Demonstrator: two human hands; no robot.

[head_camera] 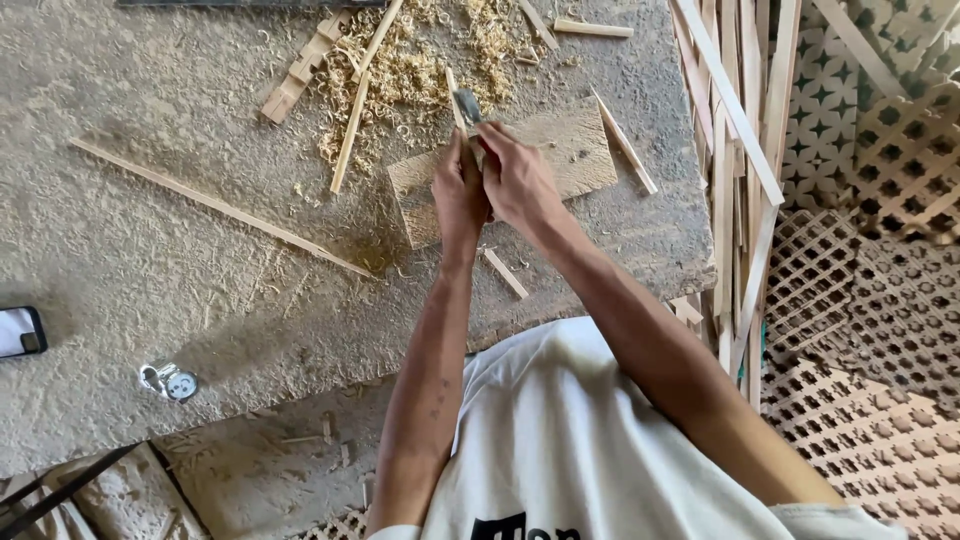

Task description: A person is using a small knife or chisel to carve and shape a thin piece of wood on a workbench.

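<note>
Head view, from the left: a long wooden strip [215,205] lay on the dusty table [120,110], then shavings [400,75]. The left hand [459,195] and right hand [517,180] pressed together, gripping a chisel [467,106] over a flat board [560,150].

Both bare forearms reach forward and meet ahead of the chest. The left hand [459,192] and right hand [517,180] press together, fingers curled closed in a grip.
</note>
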